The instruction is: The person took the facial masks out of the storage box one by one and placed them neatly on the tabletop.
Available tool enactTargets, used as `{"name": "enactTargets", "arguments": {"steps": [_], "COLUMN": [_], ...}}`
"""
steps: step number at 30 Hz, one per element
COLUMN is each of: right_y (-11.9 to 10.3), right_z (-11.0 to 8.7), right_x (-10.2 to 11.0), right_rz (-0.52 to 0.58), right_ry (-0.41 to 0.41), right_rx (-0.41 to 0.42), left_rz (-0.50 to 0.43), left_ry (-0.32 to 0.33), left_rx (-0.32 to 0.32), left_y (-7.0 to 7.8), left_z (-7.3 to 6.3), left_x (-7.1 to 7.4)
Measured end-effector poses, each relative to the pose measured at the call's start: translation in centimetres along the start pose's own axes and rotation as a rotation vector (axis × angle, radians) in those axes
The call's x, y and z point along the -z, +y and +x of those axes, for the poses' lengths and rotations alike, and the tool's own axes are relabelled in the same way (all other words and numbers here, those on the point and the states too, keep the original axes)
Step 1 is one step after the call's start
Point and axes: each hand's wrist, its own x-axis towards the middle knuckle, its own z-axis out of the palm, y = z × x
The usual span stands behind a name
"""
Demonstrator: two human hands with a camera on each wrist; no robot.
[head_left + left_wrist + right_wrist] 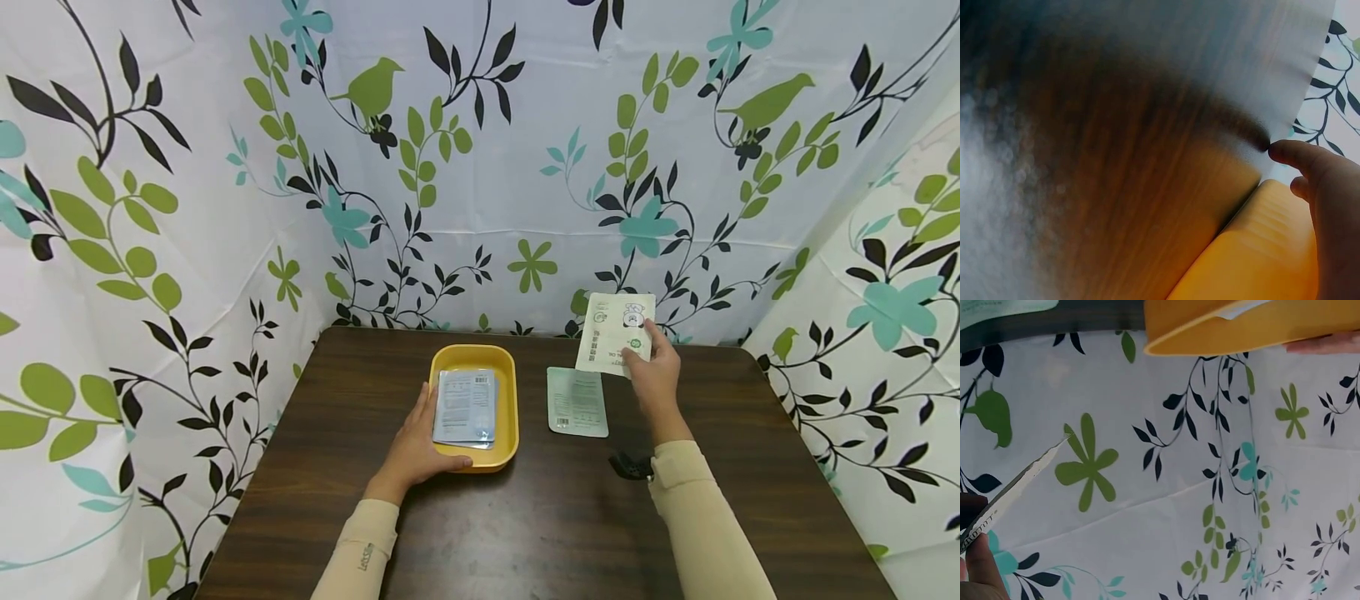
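Observation:
My right hand (658,375) pinches a flat cream sachet (611,333) printed with a cartoon panda, raised above the back of the table. Its thumb lies on the printed face; in the right wrist view the sachet (1016,487) appears nearly edge-on. Below it, a pale green sachet (576,408) lies flat on the tabletop. My left hand (416,450) rests against a yellow tray (513,417), fingers extended along its left side and thumb on the near edge. Several pale blue sachets (465,404) are stacked inside the tray.
The dark wooden table (517,533) meets a patterned curtain (480,208) at the back, with more curtain on both sides. Beneath the right wrist hangs a small black object (630,467).

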Motion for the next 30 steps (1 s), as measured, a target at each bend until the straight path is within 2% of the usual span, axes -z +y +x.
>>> {"name": "enactTargets", "arguments": {"steps": [9,18,23,30], "right_y": [2.2,4.4,5.8,8.1], "right_z": [-0.5,-0.6,-0.8,-1.1], "right_x": [1.7,3.2,3.6,3.9], "right_rz": [-0.077,-0.107,-0.171,-0.235], "right_ry": [-0.004,-0.016,-0.048,-0.132], "right_rx": [-0.022,-0.072,-0.095,-0.134], "left_rz": [-0.019,-0.022,-0.021,-0.011], "left_ry": [-0.008,-0.002,0.000,-0.003], "left_rx": [0.006,0.010,0.012,0.012], "left_y": [0.1,0.1,0.0,-0.1], "left_z": [-0.1,-0.1,-0.1,0.0], "left_x": [0.0,0.0,-0.1,0.0]}}
